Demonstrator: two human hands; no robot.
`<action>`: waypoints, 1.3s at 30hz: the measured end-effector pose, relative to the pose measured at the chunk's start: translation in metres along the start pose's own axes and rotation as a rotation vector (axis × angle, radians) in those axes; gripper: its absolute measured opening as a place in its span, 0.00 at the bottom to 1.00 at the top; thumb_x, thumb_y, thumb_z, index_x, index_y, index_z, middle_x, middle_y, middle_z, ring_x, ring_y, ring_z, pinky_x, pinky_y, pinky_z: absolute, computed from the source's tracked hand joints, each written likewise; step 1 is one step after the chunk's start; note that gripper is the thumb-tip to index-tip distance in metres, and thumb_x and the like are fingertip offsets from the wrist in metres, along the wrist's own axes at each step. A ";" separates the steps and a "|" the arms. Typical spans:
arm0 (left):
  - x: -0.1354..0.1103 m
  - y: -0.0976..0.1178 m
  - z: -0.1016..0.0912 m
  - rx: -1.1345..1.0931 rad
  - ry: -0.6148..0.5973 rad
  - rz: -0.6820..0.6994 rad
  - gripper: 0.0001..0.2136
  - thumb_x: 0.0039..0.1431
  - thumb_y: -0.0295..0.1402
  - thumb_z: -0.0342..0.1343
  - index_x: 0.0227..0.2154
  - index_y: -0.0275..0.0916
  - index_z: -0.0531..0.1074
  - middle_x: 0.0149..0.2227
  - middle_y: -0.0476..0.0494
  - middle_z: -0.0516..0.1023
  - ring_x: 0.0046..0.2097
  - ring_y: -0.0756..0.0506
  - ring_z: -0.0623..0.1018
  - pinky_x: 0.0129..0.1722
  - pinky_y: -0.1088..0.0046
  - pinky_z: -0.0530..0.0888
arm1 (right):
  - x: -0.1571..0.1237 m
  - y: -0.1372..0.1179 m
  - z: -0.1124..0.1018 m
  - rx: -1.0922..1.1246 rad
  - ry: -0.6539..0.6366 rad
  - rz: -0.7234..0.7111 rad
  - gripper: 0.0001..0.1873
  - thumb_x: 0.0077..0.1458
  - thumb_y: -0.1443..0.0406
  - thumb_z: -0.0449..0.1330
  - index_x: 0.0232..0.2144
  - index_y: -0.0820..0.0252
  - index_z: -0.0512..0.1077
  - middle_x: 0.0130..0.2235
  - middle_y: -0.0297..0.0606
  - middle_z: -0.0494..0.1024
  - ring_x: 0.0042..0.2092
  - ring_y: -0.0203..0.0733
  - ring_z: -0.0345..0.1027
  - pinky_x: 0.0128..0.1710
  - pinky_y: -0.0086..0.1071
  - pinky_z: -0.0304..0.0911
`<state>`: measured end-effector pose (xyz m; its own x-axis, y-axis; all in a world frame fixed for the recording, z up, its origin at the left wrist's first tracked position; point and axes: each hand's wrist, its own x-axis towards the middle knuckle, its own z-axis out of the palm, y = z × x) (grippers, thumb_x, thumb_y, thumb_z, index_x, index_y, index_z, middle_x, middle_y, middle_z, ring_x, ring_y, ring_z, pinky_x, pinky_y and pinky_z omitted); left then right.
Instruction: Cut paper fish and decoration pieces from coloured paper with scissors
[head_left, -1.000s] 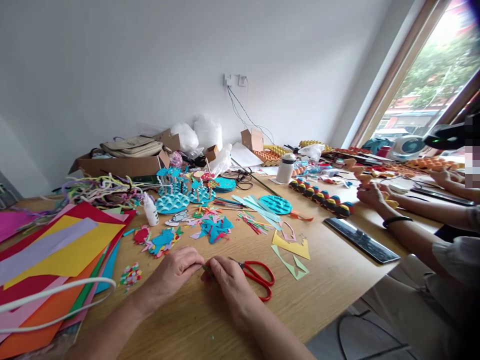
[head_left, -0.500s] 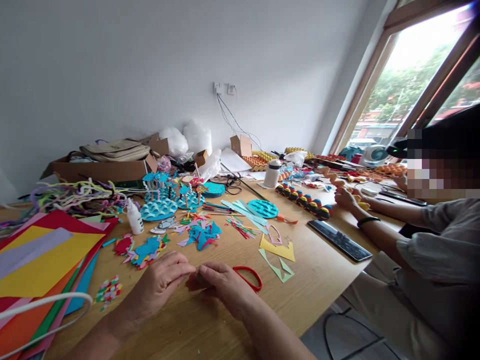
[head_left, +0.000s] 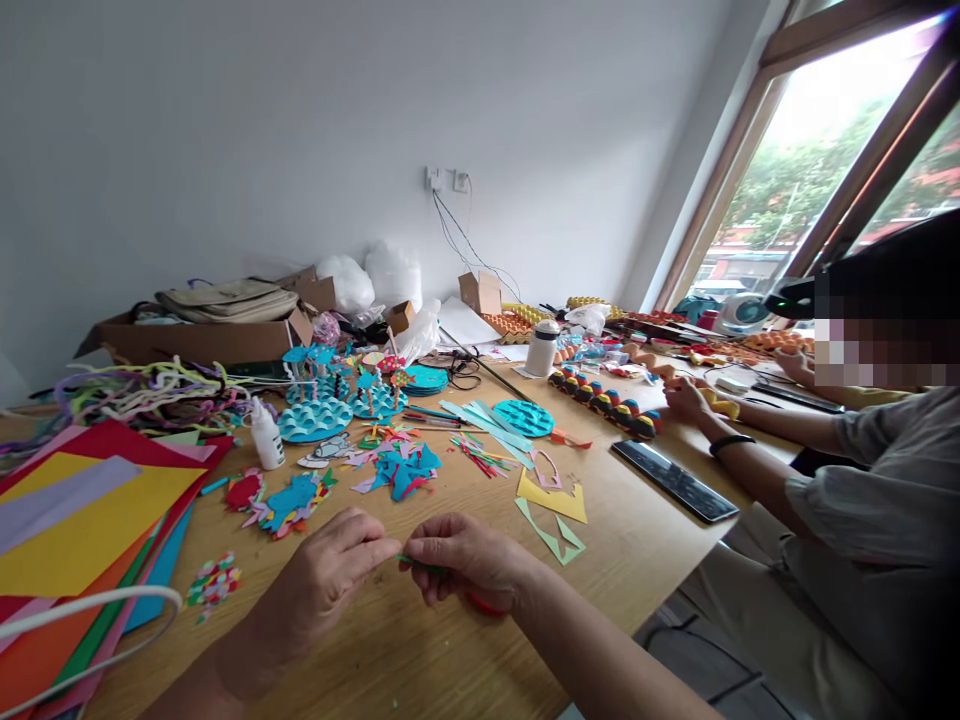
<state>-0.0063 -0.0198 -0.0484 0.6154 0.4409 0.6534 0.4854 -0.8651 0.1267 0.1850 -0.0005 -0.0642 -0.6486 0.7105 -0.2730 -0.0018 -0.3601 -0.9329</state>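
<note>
My left hand [head_left: 330, 565] is closed in a pinch, its fingertips meeting a small green piece [head_left: 424, 566] that looks like paper. From the other side, my right hand [head_left: 461, 560] has thumb and fingers closed on the same piece, covering most of it. Under the right hand shows part of a red loop [head_left: 487, 605], like a scissors handle; whether the hand holds it I cannot tell. Beyond the hands lie blue cut-paper shapes [head_left: 405, 468] and a pile of colourful cutouts [head_left: 289, 503]. Tiny coloured paper bits [head_left: 215, 585] lie left of my left hand.
Coloured sheets [head_left: 75, 510] and a white glue bottle [head_left: 266, 435] stand at left. Yellow [head_left: 551, 495] and green paper scraps [head_left: 551, 535] and a dark tablet [head_left: 673, 482] lie at right. A person [head_left: 847, 500] works there. A box [head_left: 202, 340] stands behind.
My right hand has turned and shifted slightly right, and the green piece now shows between my fingers. The red loop, earlier visible beside the right hand, is now lower and mostly covered.
</note>
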 end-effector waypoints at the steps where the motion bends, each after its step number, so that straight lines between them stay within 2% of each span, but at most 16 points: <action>1: 0.000 0.000 0.001 0.007 -0.008 -0.009 0.11 0.57 0.22 0.45 0.37 0.38 0.71 0.28 0.46 0.72 0.32 0.49 0.72 0.30 0.77 0.70 | -0.002 -0.002 0.001 -0.065 0.005 -0.015 0.16 0.44 0.56 0.59 0.28 0.65 0.69 0.22 0.32 0.70 0.21 0.29 0.62 0.22 0.25 0.53; 3: -0.001 0.001 0.003 0.014 -0.031 -0.057 0.12 0.57 0.22 0.45 0.37 0.39 0.71 0.29 0.47 0.72 0.33 0.49 0.72 0.31 0.77 0.71 | -0.005 -0.005 0.003 -0.286 0.094 -0.083 0.16 0.45 0.56 0.58 0.31 0.64 0.70 0.26 0.34 0.72 0.25 0.31 0.63 0.25 0.25 0.54; 6: -0.002 0.000 0.004 0.002 -0.029 -0.140 0.12 0.55 0.21 0.46 0.36 0.40 0.71 0.30 0.47 0.73 0.33 0.49 0.73 0.31 0.77 0.71 | -0.008 -0.006 0.009 -0.689 0.339 -0.201 0.15 0.43 0.57 0.60 0.34 0.60 0.72 0.31 0.34 0.74 0.32 0.36 0.65 0.30 0.27 0.55; 8: -0.002 0.000 0.005 -0.017 -0.018 -0.174 0.12 0.55 0.21 0.46 0.35 0.40 0.71 0.30 0.48 0.73 0.33 0.49 0.73 0.31 0.78 0.72 | -0.008 -0.005 0.015 -0.826 0.418 -0.247 0.15 0.42 0.58 0.61 0.34 0.58 0.72 0.33 0.34 0.75 0.34 0.38 0.66 0.31 0.27 0.55; 13: -0.002 -0.003 0.008 -0.063 -0.002 -0.236 0.10 0.54 0.22 0.47 0.33 0.40 0.72 0.29 0.47 0.74 0.33 0.50 0.75 0.32 0.78 0.72 | -0.004 0.002 0.027 -1.033 0.476 -0.316 0.07 0.48 0.66 0.55 0.31 0.59 0.72 0.31 0.36 0.77 0.31 0.37 0.68 0.29 0.26 0.55; 18: -0.001 -0.005 0.012 -0.133 0.016 -0.278 0.10 0.53 0.23 0.48 0.31 0.40 0.73 0.27 0.48 0.75 0.30 0.50 0.75 0.30 0.79 0.72 | -0.005 0.002 0.028 -1.342 0.487 -0.367 0.10 0.53 0.66 0.51 0.27 0.59 0.72 0.28 0.38 0.77 0.30 0.39 0.69 0.27 0.28 0.51; 21: 0.000 -0.005 0.014 -0.186 0.017 -0.284 0.10 0.53 0.23 0.48 0.30 0.40 0.73 0.26 0.48 0.75 0.29 0.51 0.76 0.29 0.80 0.72 | -0.005 0.001 0.026 -1.358 0.491 -0.349 0.08 0.52 0.64 0.53 0.29 0.59 0.72 0.29 0.38 0.77 0.31 0.39 0.69 0.27 0.27 0.50; 29: 0.000 -0.005 0.015 -0.189 0.014 -0.294 0.10 0.52 0.24 0.48 0.29 0.40 0.74 0.25 0.49 0.76 0.28 0.50 0.77 0.28 0.81 0.72 | -0.003 0.007 0.027 -1.359 0.454 -0.322 0.12 0.56 0.65 0.49 0.30 0.59 0.72 0.30 0.38 0.78 0.31 0.37 0.69 0.27 0.26 0.51; 32: -0.002 -0.008 0.015 -0.138 0.084 -0.347 0.08 0.52 0.26 0.50 0.32 0.41 0.73 0.27 0.49 0.77 0.30 0.50 0.77 0.30 0.80 0.73 | -0.003 -0.009 0.012 -1.445 0.475 -0.212 0.13 0.56 0.64 0.48 0.31 0.58 0.72 0.31 0.38 0.77 0.33 0.37 0.70 0.27 0.26 0.51; 35: -0.008 -0.011 0.023 -0.115 0.122 -0.370 0.08 0.52 0.25 0.50 0.33 0.41 0.72 0.29 0.47 0.77 0.31 0.49 0.77 0.31 0.80 0.73 | 0.001 -0.034 -0.021 -1.521 0.633 -0.071 0.15 0.57 0.64 0.45 0.34 0.59 0.72 0.34 0.40 0.77 0.36 0.39 0.69 0.29 0.26 0.52; 39: -0.022 -0.010 0.044 -0.186 0.020 -0.327 0.09 0.52 0.22 0.49 0.31 0.42 0.71 0.27 0.49 0.76 0.30 0.51 0.76 0.30 0.81 0.72 | 0.017 -0.055 -0.075 -1.560 0.804 0.080 0.18 0.59 0.65 0.42 0.36 0.61 0.71 0.38 0.47 0.75 0.38 0.44 0.68 0.31 0.30 0.54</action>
<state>0.0029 -0.0104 -0.0967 0.4339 0.6978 0.5699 0.5316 -0.7090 0.4634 0.2309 0.0768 -0.0347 -0.1060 0.9906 0.0859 0.9867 0.1155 -0.1147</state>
